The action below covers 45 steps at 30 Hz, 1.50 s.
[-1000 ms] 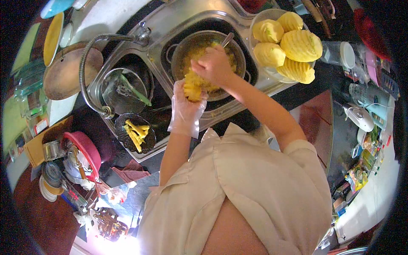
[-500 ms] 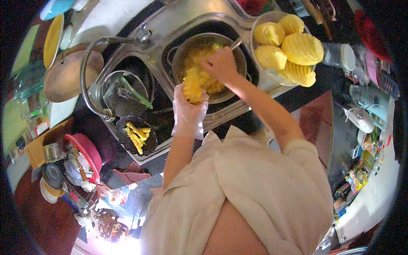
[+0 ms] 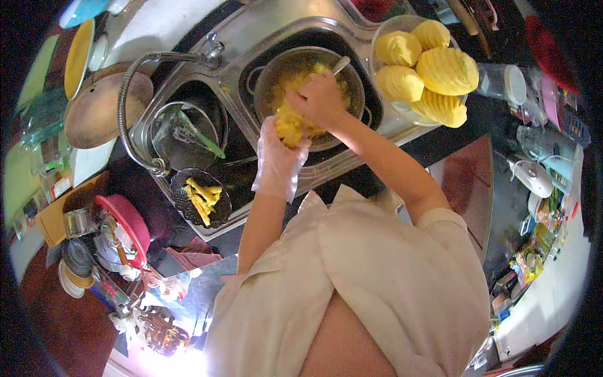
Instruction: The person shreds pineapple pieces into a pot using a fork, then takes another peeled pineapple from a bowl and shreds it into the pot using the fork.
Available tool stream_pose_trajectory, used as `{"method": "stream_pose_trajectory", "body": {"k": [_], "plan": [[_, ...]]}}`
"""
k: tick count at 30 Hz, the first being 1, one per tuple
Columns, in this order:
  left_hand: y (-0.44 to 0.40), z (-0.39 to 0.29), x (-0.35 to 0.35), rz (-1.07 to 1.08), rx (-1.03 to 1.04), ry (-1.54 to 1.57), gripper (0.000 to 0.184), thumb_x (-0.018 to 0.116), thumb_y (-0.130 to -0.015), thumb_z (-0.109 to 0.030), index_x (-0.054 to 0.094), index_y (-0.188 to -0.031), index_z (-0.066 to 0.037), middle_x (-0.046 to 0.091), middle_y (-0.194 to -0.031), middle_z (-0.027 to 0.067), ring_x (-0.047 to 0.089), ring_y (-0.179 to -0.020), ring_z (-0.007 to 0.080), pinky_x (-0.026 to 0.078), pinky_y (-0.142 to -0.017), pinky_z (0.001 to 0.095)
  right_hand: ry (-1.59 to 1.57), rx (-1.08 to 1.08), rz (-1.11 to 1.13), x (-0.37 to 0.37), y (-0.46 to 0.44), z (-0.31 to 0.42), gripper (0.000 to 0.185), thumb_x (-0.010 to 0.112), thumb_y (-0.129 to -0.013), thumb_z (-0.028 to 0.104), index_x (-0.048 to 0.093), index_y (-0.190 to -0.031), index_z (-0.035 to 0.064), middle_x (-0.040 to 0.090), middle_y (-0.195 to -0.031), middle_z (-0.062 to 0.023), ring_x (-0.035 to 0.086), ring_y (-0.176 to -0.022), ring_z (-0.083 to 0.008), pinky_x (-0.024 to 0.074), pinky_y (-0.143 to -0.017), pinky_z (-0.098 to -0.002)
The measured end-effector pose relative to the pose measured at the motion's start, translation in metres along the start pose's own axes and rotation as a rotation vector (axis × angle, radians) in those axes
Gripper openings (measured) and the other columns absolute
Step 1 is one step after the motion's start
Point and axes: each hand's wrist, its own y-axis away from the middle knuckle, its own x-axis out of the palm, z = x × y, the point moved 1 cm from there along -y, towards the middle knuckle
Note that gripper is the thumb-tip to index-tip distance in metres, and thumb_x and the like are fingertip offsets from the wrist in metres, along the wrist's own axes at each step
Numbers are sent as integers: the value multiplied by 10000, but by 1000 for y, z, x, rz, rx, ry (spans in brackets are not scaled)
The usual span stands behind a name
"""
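Note:
My left hand (image 3: pixel 281 151), in a clear plastic glove, holds a piece of peeled pineapple (image 3: pixel 290 131) at the near rim of a metal pot (image 3: pixel 264 72) in the right sink basin. My bare right hand (image 3: pixel 320 97) is closed on a metal utensil (image 3: pixel 341 65), whose end sticks out above the fist; its other end is hidden. Yellow fruit pieces (image 3: pixel 292 81) lie in the pot beneath my hands. To the right, several whole peeled pineapples (image 3: pixel 447 70) fill a clear bowl (image 3: pixel 381 31).
A flexible faucet (image 3: pixel 125 103) arches over the left basin, where a pot (image 3: pixel 155 135) holds a green-handled tool (image 3: pixel 204 139). A dark dish (image 3: pixel 180 200) with yellow strips sits at the sink's near left corner. A pink basin (image 3: pixel 134 220) stands further left.
My right hand dipped and shifted right, then came back left and closer to the pineapple piece. The left hand rose slightly, still holding the piece.

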Motion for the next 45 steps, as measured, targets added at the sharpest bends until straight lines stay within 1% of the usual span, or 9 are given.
{"method": "stream_pose_trajectory", "body": {"k": [4, 8, 14, 16, 24, 33, 36, 39, 45], "plan": [[-12, 21, 0, 12, -605, 884, 280, 667, -715, -42, 534, -961, -57, 625, -846, 49, 614, -761, 163, 514, -619, 297, 136, 125, 117, -8, -6, -16, 356, 607, -777, 329, 616, -521, 82, 558, -542, -90, 545, -625, -270, 382, -684, -430], [8, -30, -2, 59, 76, -356, 350, 707, -658, -44, 535, -964, -48, 629, -827, 55, 617, -741, 175, 508, -641, 297, -92, -18, 59, -7, -1, 17, 367, 598, -787, 327, 606, -514, 83, 558, -543, -91, 544, -613, -274, 388, -699, -432], [10, -11, -2, 242, -485, 932, 420, 657, -692, 16, 490, -1072, -54, 574, -958, 97, 598, -846, 206, 515, -657, 304, 97, -111, 26, 8, -5, -21, 369, 602, -786, 325, 589, -507, 85, 548, -529, -93, 540, -589, -287, 386, -691, -444], [15, -21, -5, 45, 211, -318, 308, 592, -762, 0, 493, -1048, -60, 569, -946, 75, 590, -792, 158, 502, -577, 260, -6, -14, 48, -5, -3, 1, 367, 596, -789, 324, 588, -508, 88, 567, -543, -96, 547, -596, -292, 385, -695, -452], [8, -12, -4, 111, -529, 881, 411, 699, -671, 4, 515, -1035, -40, 625, -918, 67, 616, -796, 148, 512, -638, 276, 22, -70, 20, 3, -6, -5, 347, 606, -781, 300, 583, -503, 94, 568, -554, -99, 553, -614, -296, 374, -662, -458], [14, -42, -11, 34, 46, -221, 376, 688, -692, -18, 514, -1024, -36, 626, -864, 71, 622, -776, 163, 509, -635, 276, 86, 23, 99, 14, 10, -33, 344, 575, -802, 323, 629, -548, 98, 584, -580, -102, 557, -646, -287, 375, -664, -452], [7, -21, -9, 72, -598, 1085, 361, 681, -687, -1, 514, -1005, -43, 618, -838, 72, 616, -757, 157, 508, -615, 283, 93, 46, 162, 1, 2, -13, 345, 561, -814, 332, 643, -568, 105, 585, -583, -99, 563, -667, -287, 379, -679, -449], [8, 5, -3, 63, 168, -237, 275, 659, -745, -73, 530, -987, -51, 612, -822, 75, 614, -730, 161, 506, -563, 295, 76, 51, 58, 16, 11, -5, 377, 539, -832, 352, 640, -564, 107, 585, -576, -98, 567, -672, -291, 381, -690, -446], [13, -41, -8, 61, 120, 68, 325, 564, -857, -343, 536, -1039, -75, 611, -870, 74, 620, -727, 200, 525, -509, 318, 235, 85, 184, 5, -11, -30, 475, 460, -882, 401, 660, -588, 86, 602, -579, -129, 576, -606, -322, 412, -704, -480]]}}
